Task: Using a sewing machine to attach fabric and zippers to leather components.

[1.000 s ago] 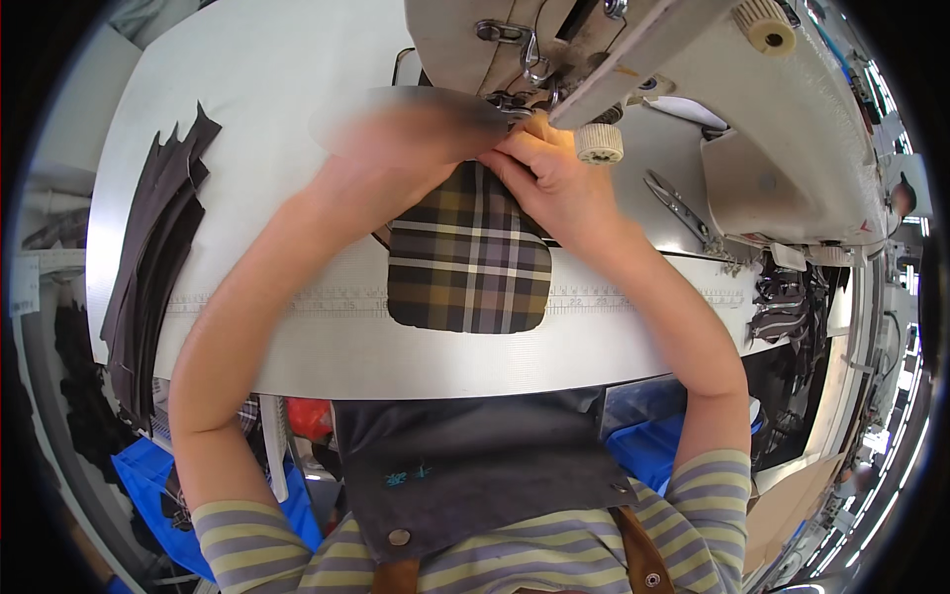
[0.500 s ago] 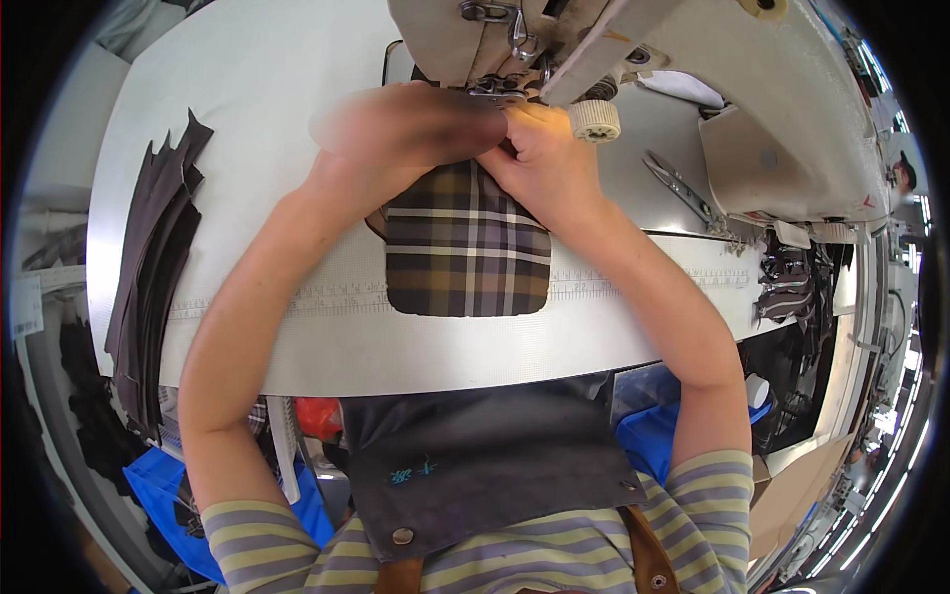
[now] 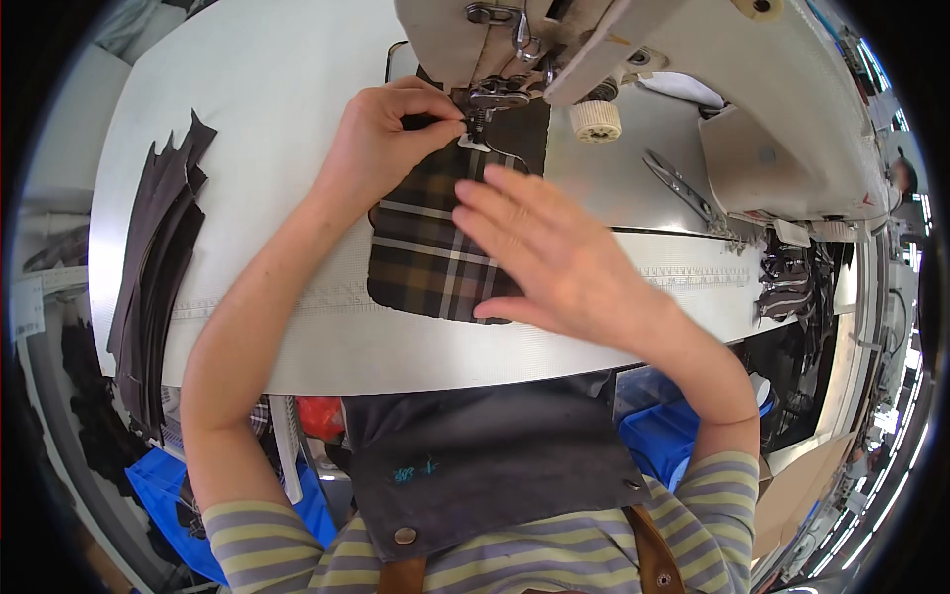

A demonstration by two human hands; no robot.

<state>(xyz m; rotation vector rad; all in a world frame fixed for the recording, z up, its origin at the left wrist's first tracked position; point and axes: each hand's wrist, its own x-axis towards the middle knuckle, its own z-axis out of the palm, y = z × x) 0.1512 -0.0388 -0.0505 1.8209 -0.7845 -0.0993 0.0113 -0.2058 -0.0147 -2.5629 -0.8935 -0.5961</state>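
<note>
A plaid fabric piece (image 3: 418, 259) in brown, black and white lies under the presser foot (image 3: 474, 142) of the sewing machine (image 3: 500, 45). Right beside the foot, my left hand (image 3: 391, 129) pinches with thumb and forefinger; whatever sits between the fingertips is too small to make out. My right hand (image 3: 559, 252) hovers over or rests on the fabric's right side, its fingers spread and holding nothing. A thin dark strand curves over the cloth between the foot and my right fingertips. Dark cloth (image 3: 530, 129) shows at the fabric's far right.
A stack of dark cut fabric strips (image 3: 158, 267) hangs over the table's left edge. Thread snips (image 3: 681, 186) lie on the right, below the machine arm. Small dark pieces (image 3: 787, 287) sit at the far right. A printed ruler strip (image 3: 327, 299) crosses the white table (image 3: 267, 346).
My right hand has left the presser foot and moved down and right, its fingers opening out. My left hand stays by the foot, now pinching. The fabric has shifted slightly left and tilted.
</note>
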